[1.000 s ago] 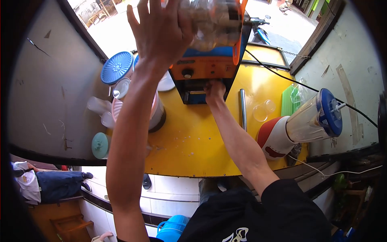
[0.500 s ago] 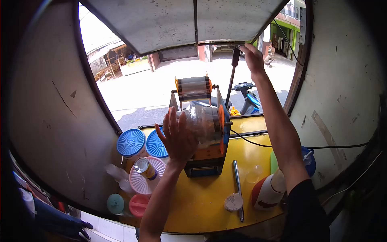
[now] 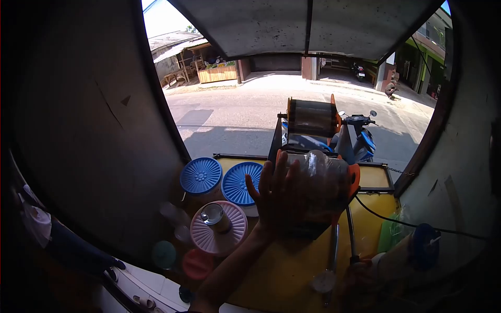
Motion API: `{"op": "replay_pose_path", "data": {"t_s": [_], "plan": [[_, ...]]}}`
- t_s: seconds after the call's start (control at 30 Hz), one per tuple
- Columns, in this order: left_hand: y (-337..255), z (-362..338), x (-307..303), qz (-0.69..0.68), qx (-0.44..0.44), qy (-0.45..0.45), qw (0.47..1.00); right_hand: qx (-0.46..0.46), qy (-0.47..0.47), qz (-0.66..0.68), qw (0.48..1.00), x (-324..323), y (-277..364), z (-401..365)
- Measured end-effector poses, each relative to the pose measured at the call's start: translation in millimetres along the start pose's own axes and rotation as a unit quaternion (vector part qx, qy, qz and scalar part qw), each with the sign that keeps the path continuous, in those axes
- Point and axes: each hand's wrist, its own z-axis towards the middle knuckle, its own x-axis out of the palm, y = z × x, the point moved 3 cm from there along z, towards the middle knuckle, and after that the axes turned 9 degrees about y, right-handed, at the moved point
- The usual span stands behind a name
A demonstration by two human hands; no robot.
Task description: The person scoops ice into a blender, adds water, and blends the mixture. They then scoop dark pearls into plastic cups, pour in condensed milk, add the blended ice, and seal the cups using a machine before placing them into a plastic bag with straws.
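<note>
A cup-sealing machine stands on the yellow counter, partly in shadow. Clear film is wound on its lower roll, and a second film roll sits above and behind. My left hand lies against the left side of the lower roll, its fingers stretched out and spread. Down at the right, my right hand is closed around the grip of the machine's long lever, which points down toward me. Shadow obscures much of this hand.
Blue-lidded tubs and a pink-lidded tub bearing a can stand left. A metal tube lies right of the machine, near a blue-topped jug. A cable crosses to the right wall. A scooter stands outside.
My right hand has brought the lever from upright down toward me. My left hand stays against the film roll. The view has shifted, so the scene sits farther right and looks darker.
</note>
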Motion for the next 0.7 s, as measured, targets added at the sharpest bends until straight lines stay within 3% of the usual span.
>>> {"op": "replay_pose_path", "data": {"t_s": [0.13,0.37,0.47,0.53,0.57,0.6,0.67,0.7], "plan": [[-4,1,0,-0.010,-0.004,0.043,0.999,-0.016,0.014,0.014,1.000,2,-7,-4],[1,8,5,-0.041,-0.006,0.028,0.999,-0.079,0.042,0.030,0.996,10,-3,18],[3,7,3,-0.044,-0.003,0.021,0.999,-0.112,0.020,0.063,0.991,28,8,101],[-1,1,-5,-0.056,-0.002,0.039,0.998,0.063,0.022,0.336,0.939,41,5,202],[-5,-14,-7,-0.060,-0.036,0.053,0.996,0.076,0.036,0.270,0.959,54,-8,253],[-8,-37,-12,-0.152,-0.056,0.024,0.986,0.086,0.044,0.167,0.981,73,-20,294],[-15,-90,-19,-0.315,-0.110,-0.081,0.939,0.044,0.126,0.168,0.977,91,-43,349],[-16,-130,-3,-0.343,-0.207,-0.104,0.910,0.081,0.152,0.186,0.967,96,-54,360]]}}
